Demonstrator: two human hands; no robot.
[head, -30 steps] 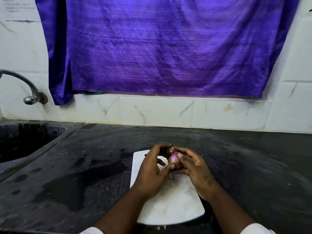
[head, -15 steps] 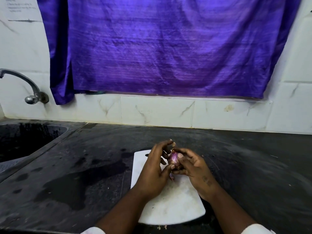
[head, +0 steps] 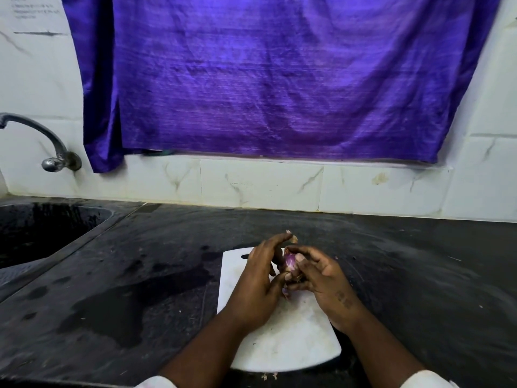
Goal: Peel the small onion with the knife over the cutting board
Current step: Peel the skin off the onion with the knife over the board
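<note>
Small purple onion [head: 290, 261], glossy, with pale streaks, pinched between both hands over the far half of a white cutting board [head: 282, 340]. Right hand [head: 321, 281] curled closed around the onion from the right, thumb and forefingers pressed on its top and side. Left hand [head: 258, 284] half open, thumb against the onion's lower left, fingers stretched forward past it with a dry, papery flake of skin [head: 292, 237] at the fingertips. No knife visible; cannot tell whether one is hidden inside the right hand. More loose skin hanging under the onion, just above the board.

Board smooth, matte, faintly stained, rounded at the near edge, with a dark grip slot near its far left corner; set near the front edge of the worktop [head: 419, 275], roughly at its middle. Worktop dark stone, dull and scuffed, with wet patches [head: 117, 312] left of the board. A few tiny skin scraps [head: 268, 376] on the worktop just beyond the board's near edge.

Dark sunken sink [head: 42, 231] at the worktop's far left corner, curved metal tap [head: 42, 141] on the wall above it. White marble-veined tiles [head: 260, 183] along the back edge. Shiny, creased purple cloth [head: 279, 79] hanging over the wall. White sleeve cuffs [head: 428, 380] at both wrists, at the bottom edge of view.
</note>
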